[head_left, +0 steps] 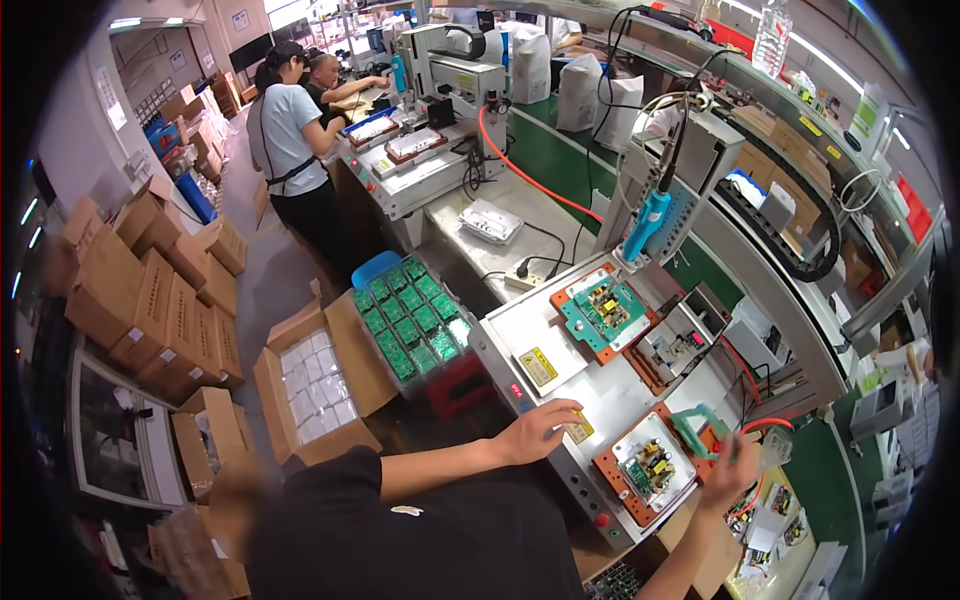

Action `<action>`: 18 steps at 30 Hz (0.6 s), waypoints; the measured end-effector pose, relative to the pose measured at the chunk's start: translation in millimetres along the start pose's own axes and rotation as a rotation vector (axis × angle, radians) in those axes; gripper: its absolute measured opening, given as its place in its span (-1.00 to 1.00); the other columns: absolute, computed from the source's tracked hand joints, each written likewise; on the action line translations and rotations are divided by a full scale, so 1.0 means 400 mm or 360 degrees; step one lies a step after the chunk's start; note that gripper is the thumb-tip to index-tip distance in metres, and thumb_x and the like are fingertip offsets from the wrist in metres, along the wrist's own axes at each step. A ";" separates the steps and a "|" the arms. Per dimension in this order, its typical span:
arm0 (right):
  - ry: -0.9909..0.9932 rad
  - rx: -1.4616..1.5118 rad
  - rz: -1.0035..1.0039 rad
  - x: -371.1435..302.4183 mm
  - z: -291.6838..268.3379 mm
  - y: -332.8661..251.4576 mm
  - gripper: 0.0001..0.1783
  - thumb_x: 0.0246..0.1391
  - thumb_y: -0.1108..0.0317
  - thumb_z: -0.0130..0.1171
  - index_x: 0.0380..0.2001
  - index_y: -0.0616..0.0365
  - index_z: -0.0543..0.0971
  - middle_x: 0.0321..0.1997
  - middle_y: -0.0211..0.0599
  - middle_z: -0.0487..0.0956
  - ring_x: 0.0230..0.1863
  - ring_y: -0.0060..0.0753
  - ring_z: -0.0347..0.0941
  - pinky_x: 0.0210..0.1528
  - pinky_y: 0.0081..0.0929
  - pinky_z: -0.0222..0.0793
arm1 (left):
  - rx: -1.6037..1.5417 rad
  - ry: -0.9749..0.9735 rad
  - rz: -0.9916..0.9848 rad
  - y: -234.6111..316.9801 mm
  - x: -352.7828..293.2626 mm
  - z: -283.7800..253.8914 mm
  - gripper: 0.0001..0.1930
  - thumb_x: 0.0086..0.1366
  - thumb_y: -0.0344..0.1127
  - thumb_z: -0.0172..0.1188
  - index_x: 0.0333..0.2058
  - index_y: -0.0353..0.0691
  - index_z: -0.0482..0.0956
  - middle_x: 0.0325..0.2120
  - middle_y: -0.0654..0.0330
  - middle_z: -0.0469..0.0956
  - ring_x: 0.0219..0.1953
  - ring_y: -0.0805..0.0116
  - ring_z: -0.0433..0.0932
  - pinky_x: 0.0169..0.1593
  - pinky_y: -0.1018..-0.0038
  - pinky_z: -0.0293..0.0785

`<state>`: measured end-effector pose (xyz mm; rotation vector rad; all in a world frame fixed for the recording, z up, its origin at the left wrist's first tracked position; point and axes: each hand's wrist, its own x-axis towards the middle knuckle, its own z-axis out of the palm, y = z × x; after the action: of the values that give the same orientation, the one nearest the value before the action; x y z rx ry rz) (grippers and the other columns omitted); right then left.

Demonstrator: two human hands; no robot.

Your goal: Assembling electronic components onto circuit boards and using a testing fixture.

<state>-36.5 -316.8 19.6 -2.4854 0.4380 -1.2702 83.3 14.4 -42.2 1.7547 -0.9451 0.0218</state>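
Two hands, left hand [540, 434] and right hand [732, 472], flank a circuit board [656, 468], the right one nearer.
Left: half-curled, nothing visible in it, board to its right. Right: fingers bent beside a tilted green frame [686, 434], grip uncertain; board just left, in a white tray [638, 441] on the bench [600, 388], long axis unclear.

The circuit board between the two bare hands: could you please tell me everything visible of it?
The circuit board looks green, crowded with yellow, dark and pale parts. It lies face up in a white tray within an orange-brown frame. The left hand and right hand are both apart from it.
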 end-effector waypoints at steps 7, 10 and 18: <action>0.0084 -0.0266 -0.0019 0.074 0.113 0.083 -0.72 0.02 0.50 0.25 -0.14 0.24 0.58 -0.10 -0.08 0.59 -0.03 -0.04 0.48 0.08 -0.22 0.34 | 0.0058 -0.0008 0.0067 -0.047 -0.009 -0.039 -0.74 0.20 -0.62 0.14 -0.13 -0.26 0.60 -0.04 0.08 0.56 0.01 0.13 0.58 0.02 0.39 0.54; -0.0532 0.0317 0.0244 -0.119 0.147 0.078 -0.85 -0.01 0.50 0.26 -0.30 0.22 0.62 -0.25 -0.13 0.62 -0.17 -0.07 0.52 -0.03 -0.21 0.42 | 0.0067 0.0075 -0.0107 -0.060 -0.027 -0.054 -0.76 0.19 -0.62 0.14 -0.17 -0.26 0.62 -0.09 0.11 0.59 -0.06 0.15 0.62 -0.04 0.42 0.55; -0.1065 0.0227 0.0132 -0.148 0.155 0.002 -0.86 0.06 0.43 0.23 -0.30 0.25 0.59 -0.26 -0.05 0.58 -0.15 0.07 0.49 -0.04 -0.13 0.39 | 0.0055 0.0024 -0.0123 -0.046 -0.040 -0.074 -0.76 0.20 -0.63 0.13 -0.18 -0.28 0.62 -0.14 0.09 0.62 -0.10 0.16 0.64 -0.10 0.42 0.57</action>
<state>-19.0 -284.7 -58.0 -2.5401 0.2603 -0.3688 95.8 49.6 -51.9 1.8195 -0.8700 0.0014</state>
